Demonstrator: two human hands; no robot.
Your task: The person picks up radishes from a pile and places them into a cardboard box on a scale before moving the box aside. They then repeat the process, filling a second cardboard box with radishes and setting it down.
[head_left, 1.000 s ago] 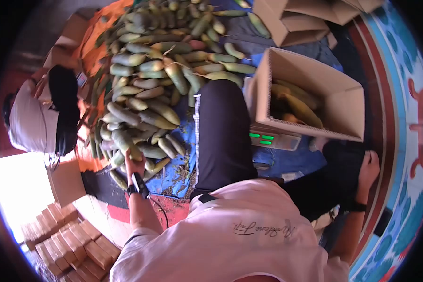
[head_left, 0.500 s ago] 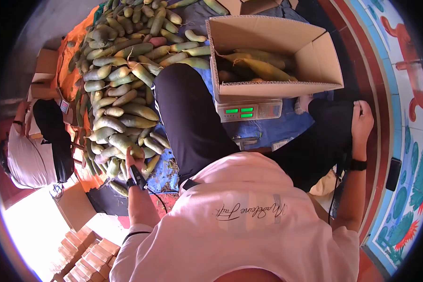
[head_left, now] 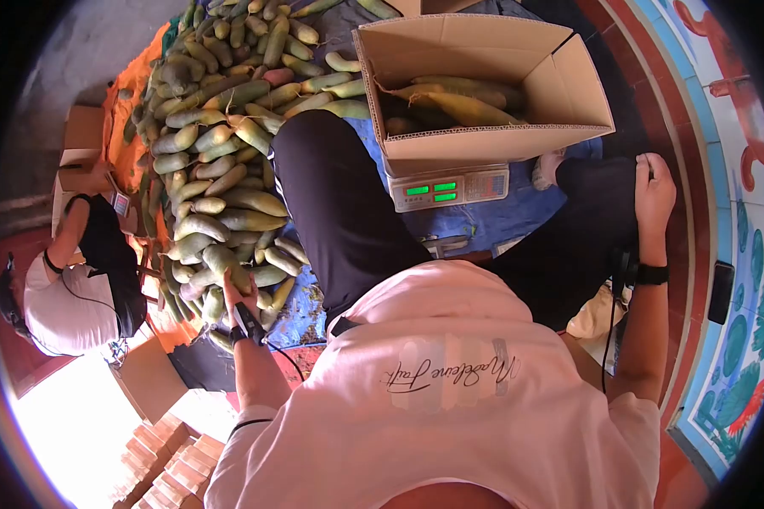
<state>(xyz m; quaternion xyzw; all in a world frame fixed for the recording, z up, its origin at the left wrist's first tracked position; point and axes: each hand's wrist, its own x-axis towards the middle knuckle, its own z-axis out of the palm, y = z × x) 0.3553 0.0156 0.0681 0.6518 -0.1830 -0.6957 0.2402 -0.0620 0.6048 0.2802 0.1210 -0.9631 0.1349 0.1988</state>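
Head view. Left hand (head_left: 239, 293) grips a long green gourd (head_left: 226, 263) at the near edge of a heaped pile of green gourds (head_left: 221, 127). Right hand (head_left: 654, 199) rests on the black-trousered knee (head_left: 598, 208). An open brown cardboard box (head_left: 484, 157) sits on a grey digital scale (head_left: 450, 188).

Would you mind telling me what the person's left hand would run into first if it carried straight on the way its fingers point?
The left hand already grips one green fruit at the near edge of the pile. Going straight on, it would most likely push into the fruits packed just beyond, though depth is hard to judge through this lens.
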